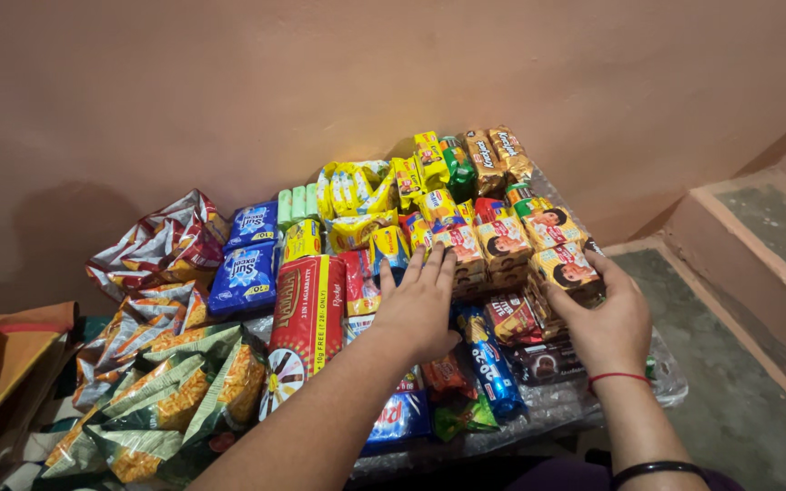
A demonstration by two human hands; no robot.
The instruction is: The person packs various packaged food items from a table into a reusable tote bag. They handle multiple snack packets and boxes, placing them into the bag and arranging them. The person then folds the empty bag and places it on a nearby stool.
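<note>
My left hand [416,305] lies flat, fingers together, on a row of yellow-and-orange biscuit packets [466,247] near the middle of the pile. My right hand [604,318] cups the right end of the same stack and grips the outermost biscuit packet [564,265]. A red thread and a black bangle circle my right wrist. Dark brown and blue packets [493,364] lie between my two hands, partly hidden by them.
A long red box [307,318] lies left of my left hand. Blue sachets [246,277], green bars [297,202], and yellow packets [357,186] fill the back. Snack bags [170,382] are heaped at the left. Everything rests on clear plastic [575,400] against a pink wall; a step [757,227] rises at right.
</note>
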